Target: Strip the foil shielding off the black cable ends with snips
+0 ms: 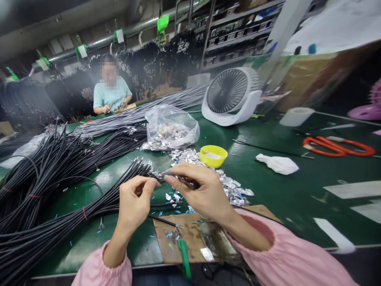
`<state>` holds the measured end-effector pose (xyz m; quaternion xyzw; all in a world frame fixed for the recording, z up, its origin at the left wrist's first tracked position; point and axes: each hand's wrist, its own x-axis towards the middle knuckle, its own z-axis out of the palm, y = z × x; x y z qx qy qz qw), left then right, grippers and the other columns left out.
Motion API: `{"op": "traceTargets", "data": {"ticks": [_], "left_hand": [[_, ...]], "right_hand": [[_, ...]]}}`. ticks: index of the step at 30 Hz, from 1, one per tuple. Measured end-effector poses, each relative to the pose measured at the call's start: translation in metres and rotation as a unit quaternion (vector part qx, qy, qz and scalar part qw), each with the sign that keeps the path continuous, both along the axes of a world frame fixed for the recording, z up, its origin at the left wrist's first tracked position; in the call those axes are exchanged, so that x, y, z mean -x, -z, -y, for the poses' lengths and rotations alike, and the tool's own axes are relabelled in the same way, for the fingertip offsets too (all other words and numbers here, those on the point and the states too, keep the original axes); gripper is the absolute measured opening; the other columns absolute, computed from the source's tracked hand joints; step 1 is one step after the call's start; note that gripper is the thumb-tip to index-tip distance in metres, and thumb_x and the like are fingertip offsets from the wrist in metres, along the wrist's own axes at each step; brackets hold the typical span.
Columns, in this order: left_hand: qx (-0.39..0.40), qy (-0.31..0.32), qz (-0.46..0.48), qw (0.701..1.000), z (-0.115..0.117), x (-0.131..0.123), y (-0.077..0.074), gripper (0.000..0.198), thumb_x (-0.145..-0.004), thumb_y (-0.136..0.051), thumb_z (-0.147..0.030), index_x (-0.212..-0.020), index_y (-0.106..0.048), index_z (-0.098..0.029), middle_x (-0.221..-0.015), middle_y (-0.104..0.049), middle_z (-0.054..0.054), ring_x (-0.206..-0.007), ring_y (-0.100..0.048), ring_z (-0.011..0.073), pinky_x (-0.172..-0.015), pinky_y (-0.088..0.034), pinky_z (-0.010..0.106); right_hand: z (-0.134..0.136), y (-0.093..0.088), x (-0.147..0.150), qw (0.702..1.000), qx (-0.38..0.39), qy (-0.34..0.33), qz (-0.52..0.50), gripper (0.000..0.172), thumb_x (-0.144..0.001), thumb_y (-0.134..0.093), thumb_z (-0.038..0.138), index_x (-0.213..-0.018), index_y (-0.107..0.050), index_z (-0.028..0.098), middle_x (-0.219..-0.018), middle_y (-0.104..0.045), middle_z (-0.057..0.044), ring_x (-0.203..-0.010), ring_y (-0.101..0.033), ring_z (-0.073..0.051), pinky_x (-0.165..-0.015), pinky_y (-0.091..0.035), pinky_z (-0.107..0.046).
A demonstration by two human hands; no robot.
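Observation:
My left hand (133,202) is closed in a pinch, thumb against forefinger; what sits between the tips is too small to make out. Close by, my right hand (205,192) pinches toward it, with part of a dark cable (192,182) showing under its curled fingers. Thin reddish wire ends (161,174) show between the two hands. Behind my left hand lies a bundle of black cables (86,212) with stripped ends, bound by a red tie. Below the hands, a single cable with fanned wires (168,221) reaches over a brown board (166,248) beside a green-handled tool (184,258).
Foil scraps (233,188) spread behind my right hand, near a yellow bowl (213,156) and a clear bag of scraps (172,129). A white fan (230,95), orange-handled scissors (336,146) and a tape roll (297,116) stand farther right. Another person (111,95) sits across the table.

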<state>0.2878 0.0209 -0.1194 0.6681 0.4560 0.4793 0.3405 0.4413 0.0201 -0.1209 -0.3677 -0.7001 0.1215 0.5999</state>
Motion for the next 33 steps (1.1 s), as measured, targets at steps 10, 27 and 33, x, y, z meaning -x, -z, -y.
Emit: {"op": "traceTargets", "data": {"ticks": [10,27,33], "left_hand": [[-0.039,-0.014,-0.019,0.999,0.003,-0.003,0.005,0.017,-0.080,-0.059,-0.026,-0.070,-0.069,-0.016,-0.064,-0.065,0.001,-0.058,-0.058,0.0110,-0.053,-0.043,0.019],[-0.153,-0.017,-0.065,0.986,-0.001,-0.003,0.012,0.009,-0.081,-0.060,-0.019,-0.076,-0.067,-0.020,-0.070,-0.059,-0.002,-0.065,-0.054,0.0097,-0.054,-0.040,0.020],[-0.171,-0.031,-0.054,0.983,0.000,-0.003,0.015,0.005,-0.080,-0.062,-0.019,-0.079,-0.067,-0.021,-0.070,-0.058,-0.002,-0.064,-0.054,0.0100,-0.056,-0.041,0.020]], "right_hand": [[0.002,0.003,0.000,1.000,-0.008,0.021,0.015,0.008,-0.078,-0.057,0.012,-0.075,-0.063,0.016,-0.065,-0.061,-0.003,-0.057,-0.056,-0.013,-0.051,-0.044,-0.024],[-0.002,0.001,0.005,0.947,0.265,-0.137,-0.123,0.012,-0.074,-0.044,0.027,-0.066,-0.047,0.018,-0.053,-0.039,0.005,-0.048,-0.036,-0.009,-0.046,-0.033,-0.022],[0.002,0.001,0.006,0.978,0.198,-0.045,-0.041,0.016,-0.078,-0.044,0.028,-0.067,-0.049,0.018,-0.058,-0.047,0.002,-0.052,-0.041,-0.011,-0.049,-0.034,-0.023]]}}
